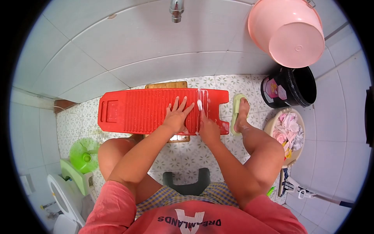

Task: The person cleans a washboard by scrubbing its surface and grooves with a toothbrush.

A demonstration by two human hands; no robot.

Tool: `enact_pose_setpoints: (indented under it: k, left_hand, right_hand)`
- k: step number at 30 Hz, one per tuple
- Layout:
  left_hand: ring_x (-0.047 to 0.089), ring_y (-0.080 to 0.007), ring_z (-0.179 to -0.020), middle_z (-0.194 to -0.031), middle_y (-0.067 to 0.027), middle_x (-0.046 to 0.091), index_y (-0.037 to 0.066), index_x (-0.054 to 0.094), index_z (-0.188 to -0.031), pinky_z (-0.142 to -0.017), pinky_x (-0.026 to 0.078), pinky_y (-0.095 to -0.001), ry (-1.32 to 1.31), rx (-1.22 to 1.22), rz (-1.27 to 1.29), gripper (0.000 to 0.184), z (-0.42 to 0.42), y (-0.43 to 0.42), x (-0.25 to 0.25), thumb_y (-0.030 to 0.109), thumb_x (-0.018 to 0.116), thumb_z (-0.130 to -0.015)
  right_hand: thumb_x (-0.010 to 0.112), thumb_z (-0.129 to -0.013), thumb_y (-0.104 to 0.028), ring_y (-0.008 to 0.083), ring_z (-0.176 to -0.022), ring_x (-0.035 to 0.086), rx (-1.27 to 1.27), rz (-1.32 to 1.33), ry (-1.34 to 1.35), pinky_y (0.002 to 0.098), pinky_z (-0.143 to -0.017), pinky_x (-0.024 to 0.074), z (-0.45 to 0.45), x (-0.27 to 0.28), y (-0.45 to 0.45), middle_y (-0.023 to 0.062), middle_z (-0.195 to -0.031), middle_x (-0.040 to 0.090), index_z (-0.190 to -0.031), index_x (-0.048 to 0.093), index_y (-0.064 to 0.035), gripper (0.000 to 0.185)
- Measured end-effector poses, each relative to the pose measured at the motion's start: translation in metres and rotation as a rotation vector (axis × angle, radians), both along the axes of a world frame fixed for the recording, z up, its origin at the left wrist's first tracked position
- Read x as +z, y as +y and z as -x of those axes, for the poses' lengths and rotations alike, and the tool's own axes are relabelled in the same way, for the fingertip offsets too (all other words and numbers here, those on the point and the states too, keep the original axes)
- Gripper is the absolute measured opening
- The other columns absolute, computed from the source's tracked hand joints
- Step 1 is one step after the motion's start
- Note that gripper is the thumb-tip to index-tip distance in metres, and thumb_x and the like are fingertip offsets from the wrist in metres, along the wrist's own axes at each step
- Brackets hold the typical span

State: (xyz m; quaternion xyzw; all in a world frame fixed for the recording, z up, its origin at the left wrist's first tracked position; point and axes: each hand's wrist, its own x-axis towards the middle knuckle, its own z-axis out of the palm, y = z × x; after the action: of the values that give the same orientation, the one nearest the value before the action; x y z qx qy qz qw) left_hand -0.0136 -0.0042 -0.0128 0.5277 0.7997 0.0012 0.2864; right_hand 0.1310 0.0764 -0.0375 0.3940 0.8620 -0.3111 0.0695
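Observation:
A red plastic washboard (111, 111) with ridges lies across a low wooden stool (167, 85) in front of me. My left hand (177, 118) is flat on its ridged middle, fingers spread, holding nothing. Close by on the right, my right hand (209, 128) is closed round what looks like a slim brush (200, 104) with a white, foamy head; most of its handle is hidden by the fingers. The brush head touches the board near its right end, where white suds streak the grooves.
A pink tub (296, 43) sits above a black bucket (286, 87) at the right. Below them, a beige basin (298, 160) holds clothes (288, 130). A tap (176, 11) juts from the wall. A toilet (64, 195) and green basket-like object (81, 156) are at left.

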Motion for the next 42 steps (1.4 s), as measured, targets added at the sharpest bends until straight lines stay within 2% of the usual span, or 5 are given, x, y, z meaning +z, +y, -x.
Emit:
enact_pose_setpoints:
  k: [6, 19, 25, 33, 42]
  left_hand:
    - [0.005, -0.0365, -0.143, -0.156, -0.0125, 0.006, 0.025, 0.019, -0.148, -0.11, 0.019, -0.0562, -0.003, -0.001, 0.011, 0.12, 0.0, 0.001, 0.004, 0.027, 0.089, -0.051]
    - [0.0, -0.0384, -0.143, -0.156, -0.0142, -0.001, 0.025, 0.013, -0.149, -0.11, 0.015, -0.059, -0.032, -0.038, 0.051, 0.122, 0.002, 0.0, 0.009, 0.029, 0.088, -0.053]
    - [-0.002, -0.0391, -0.143, -0.156, -0.0155, -0.002, 0.023, 0.012, -0.15, -0.11, 0.015, -0.0595, -0.026, -0.057, 0.059, 0.121, 0.001, 0.0, 0.007, 0.03, 0.087, -0.055]
    - [-0.001, -0.0395, -0.142, -0.156, -0.0144, -0.001, 0.025, 0.013, -0.149, -0.11, 0.015, -0.0597, -0.001, -0.045, 0.05, 0.123, 0.0, 0.001, 0.001, 0.03, 0.088, -0.052]
    - [0.0, -0.0398, -0.142, -0.156, -0.0144, -0.001, 0.025, 0.013, -0.15, -0.109, 0.015, -0.0601, 0.01, -0.049, 0.035, 0.123, 0.0, 0.0, -0.002, 0.03, 0.088, -0.052]
  right_hand:
    - [0.053, -0.084, -0.012, 0.0387, -0.083, 0.063, 0.002, -0.106, 0.162, 0.048, -0.072, 0.0518, -0.009, -0.014, -0.006, 0.0232, -0.093, 0.062, -0.139, 0.038, -0.011, 0.057]
    - [0.05, -0.087, -0.014, 0.0381, -0.085, 0.064, 0.01, -0.045, -0.01, 0.0483, -0.074, 0.0515, 0.016, 0.002, 0.016, 0.0221, -0.092, 0.062, -0.139, 0.038, -0.0143, 0.054]
    - [0.054, -0.086, -0.014, 0.0388, -0.085, 0.063, 0.033, -0.189, 0.133, 0.0478, -0.074, 0.0512, -0.018, -0.011, -0.014, 0.0233, -0.097, 0.061, -0.139, 0.038, -0.0107, 0.056]
    - [0.052, -0.084, -0.011, 0.0398, -0.082, 0.063, -0.008, -0.038, 0.028, 0.0491, -0.074, 0.0514, 0.018, -0.002, 0.018, 0.0236, -0.09, 0.062, -0.139, 0.038, -0.0106, 0.057]
    - [0.048, -0.089, -0.015, 0.041, -0.078, 0.062, -0.02, -0.151, 0.093, 0.0509, -0.071, 0.0498, 0.03, -0.006, 0.025, 0.023, -0.082, 0.062, -0.137, 0.042, -0.0146, 0.048]
